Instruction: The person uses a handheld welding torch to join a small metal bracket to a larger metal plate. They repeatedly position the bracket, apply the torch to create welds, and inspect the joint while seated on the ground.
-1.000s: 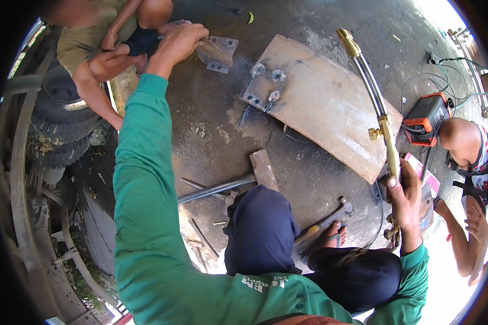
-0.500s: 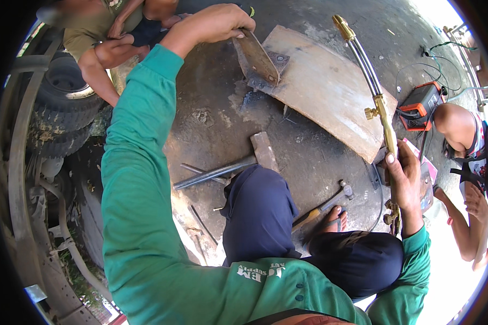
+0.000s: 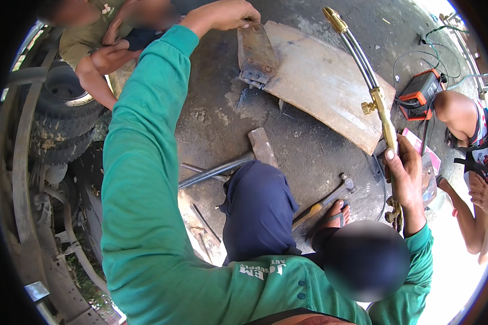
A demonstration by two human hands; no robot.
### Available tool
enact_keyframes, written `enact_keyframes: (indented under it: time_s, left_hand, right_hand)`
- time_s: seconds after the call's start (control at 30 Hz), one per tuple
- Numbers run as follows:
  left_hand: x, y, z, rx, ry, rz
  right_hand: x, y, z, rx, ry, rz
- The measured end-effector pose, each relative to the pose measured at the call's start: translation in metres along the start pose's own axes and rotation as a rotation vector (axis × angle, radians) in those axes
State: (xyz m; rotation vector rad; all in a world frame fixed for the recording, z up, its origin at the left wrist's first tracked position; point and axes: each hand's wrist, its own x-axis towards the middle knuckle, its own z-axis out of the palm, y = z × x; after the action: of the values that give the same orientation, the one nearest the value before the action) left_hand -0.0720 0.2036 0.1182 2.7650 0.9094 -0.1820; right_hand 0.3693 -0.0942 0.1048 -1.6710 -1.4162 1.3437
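Gripping a rusty metal bracket in the left hand, tilted on edge against a curved steel plate; right hand closed around a brass cutting torch.

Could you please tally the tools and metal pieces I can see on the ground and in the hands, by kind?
Hammers: 2, sledgehammer and small hammer
Cutting torches: 1, in right hand
Metal plates: 2, large plate and bracket under left hand
Welding machines: 1
Total: 6
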Motion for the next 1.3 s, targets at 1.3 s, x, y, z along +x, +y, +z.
enact_keyframes:
  time_s: [1.3]
  left_hand:
    - [-0.029,-0.001,-0.007,-0.168,-0.075,-0.114]
  right_hand:
    - [0.028,0.007,0.01,0.031,-0.047,0.066]
